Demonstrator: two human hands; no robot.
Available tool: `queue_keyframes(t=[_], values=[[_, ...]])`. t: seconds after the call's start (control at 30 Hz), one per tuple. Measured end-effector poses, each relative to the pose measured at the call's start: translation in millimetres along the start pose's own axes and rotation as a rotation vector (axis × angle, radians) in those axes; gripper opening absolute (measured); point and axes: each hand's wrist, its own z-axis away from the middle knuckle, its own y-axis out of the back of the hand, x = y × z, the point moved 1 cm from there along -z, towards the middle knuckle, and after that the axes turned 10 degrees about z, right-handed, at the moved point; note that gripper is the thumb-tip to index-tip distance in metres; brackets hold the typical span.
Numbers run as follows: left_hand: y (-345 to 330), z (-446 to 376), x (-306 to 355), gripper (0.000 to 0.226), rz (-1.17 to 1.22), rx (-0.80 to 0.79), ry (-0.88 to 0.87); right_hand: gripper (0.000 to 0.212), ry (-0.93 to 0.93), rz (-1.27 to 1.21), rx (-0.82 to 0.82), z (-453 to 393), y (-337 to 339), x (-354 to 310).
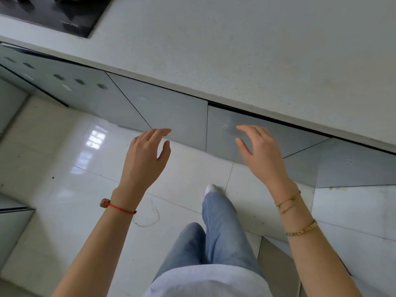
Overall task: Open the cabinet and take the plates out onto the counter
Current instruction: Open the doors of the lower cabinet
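My counter [257, 50] is white with fine speckles, the cabinet doors [171, 116] glossy grey, the floor [64, 189] white tile, my jeans [218, 232] light blue.

A black cooktop [53, 13] and glossy white floor tiles [64, 189].

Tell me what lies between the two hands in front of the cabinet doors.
In the head view, nothing is held between the left hand and right hand. Behind the gap are grey cabinet doors, the vertical seam between two of them, and white floor tile.
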Motion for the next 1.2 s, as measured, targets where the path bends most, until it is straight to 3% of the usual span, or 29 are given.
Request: queue_keyframes(t=[0.23, 0.7, 0.93, 1.2], values=[[-80, -11, -57, 0.027, -0.001, 0.047, -0.059, 0.03, 0.05, 0.018, 0.074, -19, -92, 37], [-219, -48, -159, 0.029, -0.039, 0.261, -0.286, 0.031, 0.219, 0.028, 0.372, -58, -227, 86], [-236, -62, -178, 0.029, -0.026, 0.375, -0.383, 0.031, 0.276, 0.029, 0.496, -69, -253, 81], [-213, -87, -157, 0.03, 0.015, 0.474, -0.469, 0.033, 0.328, 0.044, 0.607, -84, -236, 55]])
